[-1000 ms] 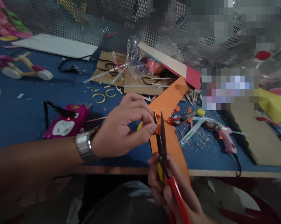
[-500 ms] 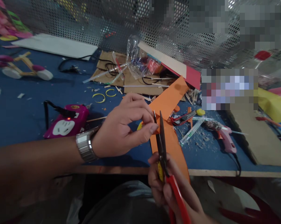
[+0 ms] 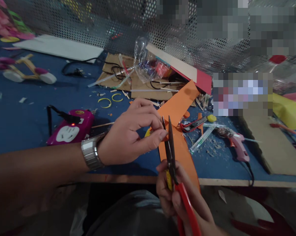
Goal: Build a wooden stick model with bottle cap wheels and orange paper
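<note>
My left hand (image 3: 131, 136), with a metal-banded watch on its wrist, pinches a small orange piece (image 3: 165, 135) between thumb and fingertips. Red-handled scissors (image 3: 187, 205) are gripped in my right hand (image 3: 166, 196). Their blades stand slightly apart, pointing away from me, at the small orange piece. A yellow object (image 3: 168, 180) shows between my right fingers, mostly hidden. Beneath the scissors lies a long orange sheet (image 3: 187, 160), reaching over the table's front edge. Another orange strip (image 3: 178, 103) slants away behind the blades.
A purple box (image 3: 87, 123) with a plugged-in cord and lit red lamp sits left. Right of the sheet lie a utility knife (image 3: 197, 124), a pink glue gun (image 3: 240, 147) and cardboard (image 3: 273, 147). Farther back are a small wooden bicycle (image 3: 27, 68) and a white board (image 3: 59, 47).
Almost nothing differs. Both hands, the scissors and the orange piece keep their places, with only a slight shift of the whole view.
</note>
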Demonstrator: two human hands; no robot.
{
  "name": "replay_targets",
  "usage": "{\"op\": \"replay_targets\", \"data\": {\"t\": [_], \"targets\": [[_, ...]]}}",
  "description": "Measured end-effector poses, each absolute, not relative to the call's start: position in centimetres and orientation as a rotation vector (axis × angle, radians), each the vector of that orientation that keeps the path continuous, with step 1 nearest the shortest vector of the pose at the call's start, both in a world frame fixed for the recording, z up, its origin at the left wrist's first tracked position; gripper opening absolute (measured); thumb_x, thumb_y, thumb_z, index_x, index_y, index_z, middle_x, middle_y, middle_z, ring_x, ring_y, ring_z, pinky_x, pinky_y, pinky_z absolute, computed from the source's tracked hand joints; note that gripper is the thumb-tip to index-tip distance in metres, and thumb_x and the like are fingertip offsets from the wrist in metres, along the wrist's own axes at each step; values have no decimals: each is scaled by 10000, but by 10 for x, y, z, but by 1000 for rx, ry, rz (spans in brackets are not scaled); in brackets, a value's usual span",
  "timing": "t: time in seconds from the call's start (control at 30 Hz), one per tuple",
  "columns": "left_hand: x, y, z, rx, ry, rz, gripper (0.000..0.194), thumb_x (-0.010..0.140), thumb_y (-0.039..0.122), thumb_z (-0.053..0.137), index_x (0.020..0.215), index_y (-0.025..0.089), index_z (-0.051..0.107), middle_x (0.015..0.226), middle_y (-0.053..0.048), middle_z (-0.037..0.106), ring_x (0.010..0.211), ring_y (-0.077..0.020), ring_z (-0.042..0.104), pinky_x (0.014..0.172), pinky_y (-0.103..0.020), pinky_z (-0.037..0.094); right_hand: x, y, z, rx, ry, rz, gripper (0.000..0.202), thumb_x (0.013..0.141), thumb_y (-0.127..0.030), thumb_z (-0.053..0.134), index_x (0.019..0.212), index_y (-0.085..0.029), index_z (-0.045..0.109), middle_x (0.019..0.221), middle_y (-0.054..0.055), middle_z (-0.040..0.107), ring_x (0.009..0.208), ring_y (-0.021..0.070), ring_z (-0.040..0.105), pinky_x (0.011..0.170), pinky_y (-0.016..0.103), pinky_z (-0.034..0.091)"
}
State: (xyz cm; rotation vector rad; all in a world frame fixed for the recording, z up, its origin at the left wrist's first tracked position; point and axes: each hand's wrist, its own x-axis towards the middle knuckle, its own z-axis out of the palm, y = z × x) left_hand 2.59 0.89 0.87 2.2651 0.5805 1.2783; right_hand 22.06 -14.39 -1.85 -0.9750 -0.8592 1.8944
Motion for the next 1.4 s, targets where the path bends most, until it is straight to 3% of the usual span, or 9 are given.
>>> {"op": "replay_targets", "data": {"t": [0.37, 0.97, 1.4], "targets": [[26, 9, 11, 2237, 581, 1258, 229, 1078, 191, 670, 851, 217, 658, 897, 4, 758, 895, -183, 666, 1104, -422, 500, 225, -146, -18, -960, -922, 1901, 524, 1049, -710, 736, 1373, -335, 569, 856, -72, 421, 591, 73, 255, 558, 285, 176], [26, 9, 11, 2235, 603, 1221, 228, 1067, 231, 668, 839, 231, 670, 880, 1, 783, 855, -189, 685, 1131, -466, 508, 220, -145, -17, -1012, -863, 1871, 600, 974, -736, 806, 1328, -315, 565, 795, -79, 432, 555, 86, 204, 539, 290, 163], [27, 10, 8, 2245, 588, 1251, 224, 1067, 211, 676, 845, 228, 649, 874, 14, 741, 852, -173, 666, 1159, -450, 487, 219, -144, -13, -1057, -862, 1879, 610, 980, -756, 797, 1301, -305, 540, 796, -88, 449, 527, 72, 262, 516, 275, 216]]}}
